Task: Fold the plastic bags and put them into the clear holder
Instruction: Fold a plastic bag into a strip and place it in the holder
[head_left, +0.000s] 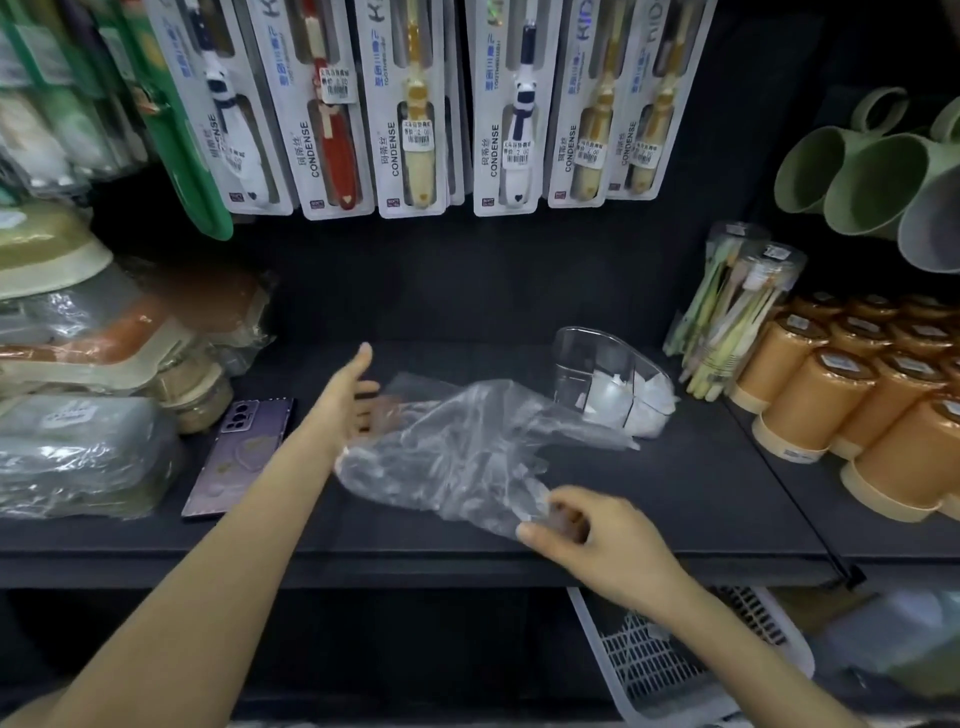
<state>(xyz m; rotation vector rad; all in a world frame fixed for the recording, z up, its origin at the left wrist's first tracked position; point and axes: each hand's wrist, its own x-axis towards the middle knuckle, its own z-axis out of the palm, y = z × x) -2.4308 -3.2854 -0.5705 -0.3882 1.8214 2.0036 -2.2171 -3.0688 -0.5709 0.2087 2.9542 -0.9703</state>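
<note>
The single view comes from a wide-angle camera worn on the person's head. It faces forward and tilts down onto a black shelf (675, 493). It is close enough that both forearms run in from the bottom edge. The left hand (358, 395) and right hand (587, 535) sit near mid-frame at the plastic bag (467, 447). The top of the frame reaches the hanging toothbrush packs (410, 119), which fan outward under the wide lens. The bottom looks past the shelf's front edge to a white basket (649, 665) on the level below.
</note>
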